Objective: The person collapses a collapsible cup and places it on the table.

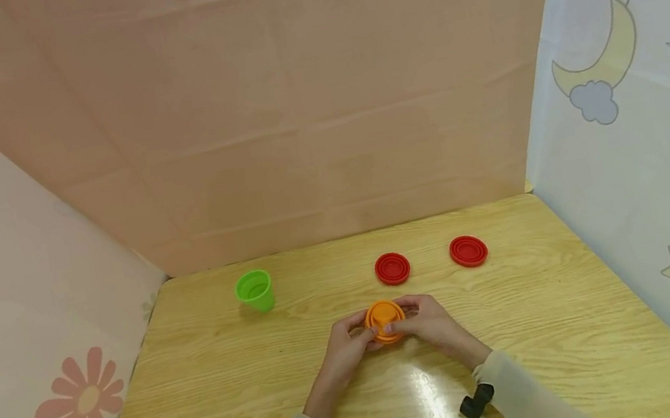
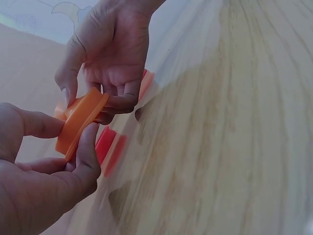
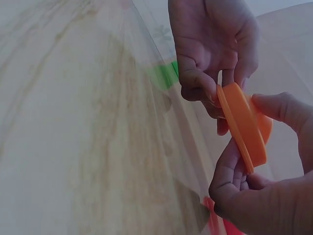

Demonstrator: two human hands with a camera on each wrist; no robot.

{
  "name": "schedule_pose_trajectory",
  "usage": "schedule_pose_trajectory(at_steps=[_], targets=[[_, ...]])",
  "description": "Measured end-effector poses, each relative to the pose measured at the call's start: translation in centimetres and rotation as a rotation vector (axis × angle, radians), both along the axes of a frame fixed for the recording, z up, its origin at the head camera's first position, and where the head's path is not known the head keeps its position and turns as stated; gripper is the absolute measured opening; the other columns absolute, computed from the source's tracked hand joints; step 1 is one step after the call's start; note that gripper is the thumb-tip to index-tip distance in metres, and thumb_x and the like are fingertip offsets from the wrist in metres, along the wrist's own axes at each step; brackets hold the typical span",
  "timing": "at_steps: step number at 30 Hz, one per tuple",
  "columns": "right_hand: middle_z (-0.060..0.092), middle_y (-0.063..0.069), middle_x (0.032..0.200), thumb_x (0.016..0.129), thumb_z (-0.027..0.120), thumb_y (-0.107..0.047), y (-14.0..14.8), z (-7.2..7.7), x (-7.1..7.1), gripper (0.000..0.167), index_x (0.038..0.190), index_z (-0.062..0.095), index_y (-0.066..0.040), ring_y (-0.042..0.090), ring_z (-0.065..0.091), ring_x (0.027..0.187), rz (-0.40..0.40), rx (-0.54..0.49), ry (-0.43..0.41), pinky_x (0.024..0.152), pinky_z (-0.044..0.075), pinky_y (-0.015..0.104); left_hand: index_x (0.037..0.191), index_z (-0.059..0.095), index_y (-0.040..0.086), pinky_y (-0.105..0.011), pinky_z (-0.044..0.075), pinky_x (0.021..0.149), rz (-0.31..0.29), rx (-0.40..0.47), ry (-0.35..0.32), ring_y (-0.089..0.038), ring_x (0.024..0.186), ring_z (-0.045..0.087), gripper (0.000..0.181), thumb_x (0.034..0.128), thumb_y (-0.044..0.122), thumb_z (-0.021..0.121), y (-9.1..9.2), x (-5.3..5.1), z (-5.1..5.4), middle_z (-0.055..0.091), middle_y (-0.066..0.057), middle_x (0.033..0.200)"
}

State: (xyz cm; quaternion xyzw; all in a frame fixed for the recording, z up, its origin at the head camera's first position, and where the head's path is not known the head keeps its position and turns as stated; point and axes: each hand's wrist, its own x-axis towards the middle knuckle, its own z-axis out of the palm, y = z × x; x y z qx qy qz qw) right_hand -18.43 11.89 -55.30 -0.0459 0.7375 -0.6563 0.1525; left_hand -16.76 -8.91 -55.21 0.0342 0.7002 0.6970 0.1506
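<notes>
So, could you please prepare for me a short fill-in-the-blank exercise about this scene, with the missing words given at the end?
The left hand and right hand hold one ringed round object coloured ____.
In the head view, the flat, ringed red disc nearer the hands has a matching disc to its ____.
A green, tapered, open-topped cup stands to the ____ of both discs.

Missing words: orange; right; left.

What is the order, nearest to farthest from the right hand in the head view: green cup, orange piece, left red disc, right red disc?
1. Orange piece, in the right hand and left hand.
2. Left red disc, just beyond.
3. Right red disc, beyond, rightward.
4. Green cup, off left.
</notes>
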Motion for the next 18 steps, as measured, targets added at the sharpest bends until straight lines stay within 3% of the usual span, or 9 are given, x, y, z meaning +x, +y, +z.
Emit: schedule_pose_trajectory(at_steps=[7,18], targets=[[0.071,0.020,0.127,0.083,0.085,-0.009,-0.3,-0.1,-0.1,0.054,0.132,0.067,0.005,0.018,0.067,0.103,-0.026,0.031,-0.005,0.083,0.058,0.022,0.146,0.056,-0.007,-0.030,0.066,0.087,0.005,0.008,-0.010,-0.018,0.101,0.073,0.046,0.1008,-0.002,0.062,0.0,0.0,0.0,0.058,-0.027,0.144],[0.074,0.016,0.127,0.085,0.088,-0.016,0.7,-0.5,-0.6,0.062,0.137,0.062,0.008,0.016,0.071,0.104,0.055,-0.128,-0.099,0.085,0.063,0.026,0.143,0.061,-0.004,-0.034,0.066,0.090,-0.019,0.030,-0.048,-0.016,0.098,0.073,0.044,0.0997,-0.001,0.065,-0.5,-0.3,0.6,0.061,-0.024,0.140]])
